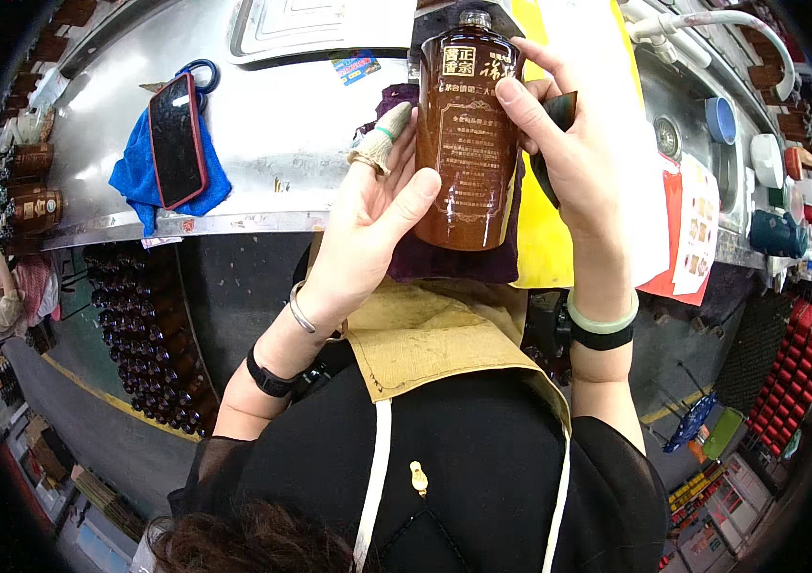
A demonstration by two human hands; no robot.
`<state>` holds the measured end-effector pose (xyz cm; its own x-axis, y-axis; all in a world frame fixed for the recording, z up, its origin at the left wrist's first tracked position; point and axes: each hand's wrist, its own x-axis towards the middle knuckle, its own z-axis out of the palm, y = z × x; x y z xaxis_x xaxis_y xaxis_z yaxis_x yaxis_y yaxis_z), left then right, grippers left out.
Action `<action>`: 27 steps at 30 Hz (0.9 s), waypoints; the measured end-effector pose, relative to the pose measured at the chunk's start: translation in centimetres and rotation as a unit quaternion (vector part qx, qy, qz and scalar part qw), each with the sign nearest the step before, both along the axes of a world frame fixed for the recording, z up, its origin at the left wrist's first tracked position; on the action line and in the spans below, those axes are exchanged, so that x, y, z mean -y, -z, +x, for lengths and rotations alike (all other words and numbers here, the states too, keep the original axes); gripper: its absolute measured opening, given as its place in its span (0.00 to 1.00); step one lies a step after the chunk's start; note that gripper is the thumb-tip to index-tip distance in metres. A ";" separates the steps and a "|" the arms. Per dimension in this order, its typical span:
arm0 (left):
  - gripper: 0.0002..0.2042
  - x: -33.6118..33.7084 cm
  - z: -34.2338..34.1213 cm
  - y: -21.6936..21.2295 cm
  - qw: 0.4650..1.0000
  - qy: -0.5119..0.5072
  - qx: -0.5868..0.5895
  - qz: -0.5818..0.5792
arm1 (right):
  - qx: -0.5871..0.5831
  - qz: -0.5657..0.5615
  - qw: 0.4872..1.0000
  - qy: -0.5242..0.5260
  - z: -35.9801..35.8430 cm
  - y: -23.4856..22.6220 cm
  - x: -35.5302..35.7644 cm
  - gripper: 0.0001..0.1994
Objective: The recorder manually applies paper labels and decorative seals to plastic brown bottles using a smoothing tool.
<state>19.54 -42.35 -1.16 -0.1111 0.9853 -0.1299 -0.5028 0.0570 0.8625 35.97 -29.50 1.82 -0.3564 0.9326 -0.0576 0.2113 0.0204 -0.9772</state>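
Brown glazed bottle held upright above the near edge of the steel bench, over a purple cloth. Left hand: fingers clamped on the bottle's left side, thumb across its lower front. Right hand: fingers closed on the bottle's upper right side, a dark pad pinched behind them. Left of the bottle, well apart: phone on a blue rag. Bare bench surface lies between rag and bottle.

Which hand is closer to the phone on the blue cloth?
Left. The left hand holds the brown bottle just right of the phone; the right hand is beyond the bottle.
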 end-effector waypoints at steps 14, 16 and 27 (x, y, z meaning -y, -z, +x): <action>0.48 -0.1 0.9 0.0 0.997 0.012 -0.073 0.033 | -0.048 -0.001 0.999 -0.010 0.0 1.4 0.0 0.37; 0.47 -0.1 1.2 0.0 0.996 0.008 -0.086 0.038 | -0.048 -0.004 0.999 -0.009 -0.1 1.4 0.1 0.38; 0.46 0.0 1.4 -0.1 0.995 0.000 -0.094 0.026 | -0.014 0.012 1.000 0.007 -0.5 1.2 0.4 0.32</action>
<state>20.97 -42.33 -1.05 -0.1280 0.9902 -0.0563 -0.3315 0.0108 0.9434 35.45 -29.86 0.64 -0.3440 0.9386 -0.0252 0.1847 0.0413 -0.9819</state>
